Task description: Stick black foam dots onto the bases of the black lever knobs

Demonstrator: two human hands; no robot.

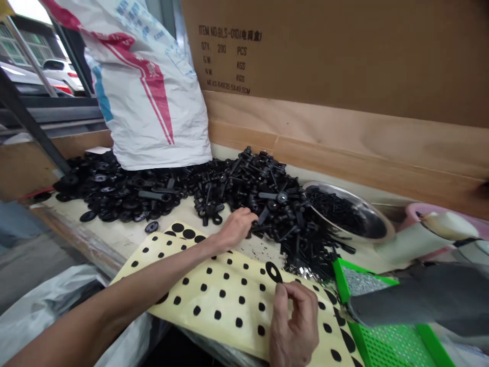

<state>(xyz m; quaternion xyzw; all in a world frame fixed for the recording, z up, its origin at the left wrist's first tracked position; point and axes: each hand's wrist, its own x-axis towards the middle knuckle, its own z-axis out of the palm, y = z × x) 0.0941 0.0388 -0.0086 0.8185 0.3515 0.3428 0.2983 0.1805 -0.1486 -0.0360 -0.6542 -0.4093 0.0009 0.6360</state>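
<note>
Black ring (278, 279) in the right grip (294, 321), over the yellow sheet (207, 299)

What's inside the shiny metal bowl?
The bowl holds a heap of thin black pieces. Some bare metal shows on its right side, but the heap covers the bottom, so I can't tell what's underneath.

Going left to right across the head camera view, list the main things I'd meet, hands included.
White sack, left hand, right hand holding a black ring, metal bowl, pink basin.
</note>
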